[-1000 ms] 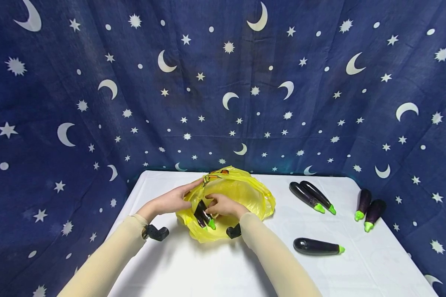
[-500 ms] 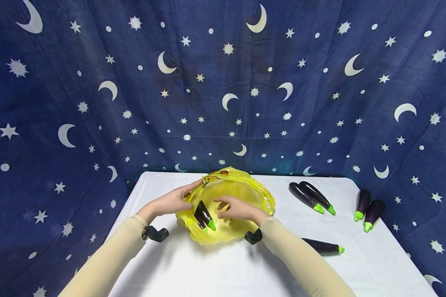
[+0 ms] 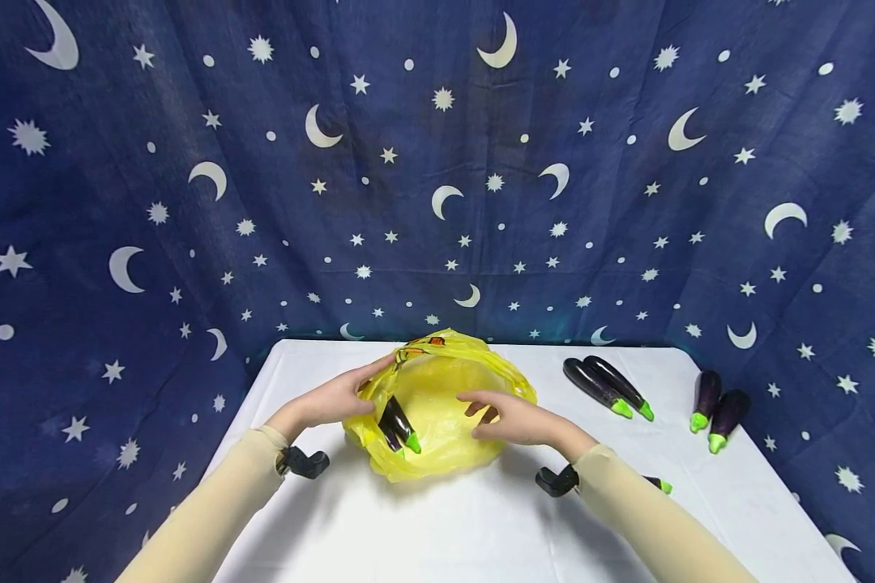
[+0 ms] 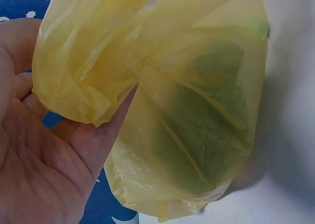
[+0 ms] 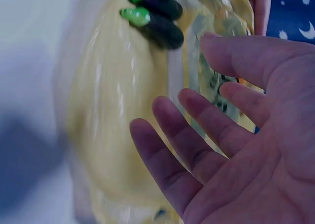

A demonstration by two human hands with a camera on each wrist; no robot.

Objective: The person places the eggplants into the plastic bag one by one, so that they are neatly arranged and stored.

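Observation:
A yellow plastic bag (image 3: 437, 385) lies on the table with its mouth spread towards me. My left hand (image 3: 331, 398) grips its left edge between thumb and fingers; in the left wrist view, the thin film (image 4: 83, 61) passes between them. Inside the bag's left side lie two dark eggplants with green stem ends, the nearer one (image 3: 401, 423) showing most. My right hand (image 3: 521, 419) is over the bag's right side, fingers loosely spread and holding nothing. The right wrist view shows the open palm (image 5: 246, 184) and both eggplants (image 5: 160, 32) beyond the fingers.
On the white table (image 3: 423, 534), a pair of eggplants (image 3: 598, 387) lies right of the bag. Another pair (image 3: 729, 417) is near the right edge. A single eggplant (image 3: 659, 484) shows only its green end past my right sleeve. A dark blue star-patterned cloth (image 3: 437, 162) hangs behind.
My right hand has drawn back rightward, away from the two eggplants in the bag, its fingers loosening. The right sleeve now covers most of the single eggplant. The left hand keeps its grip.

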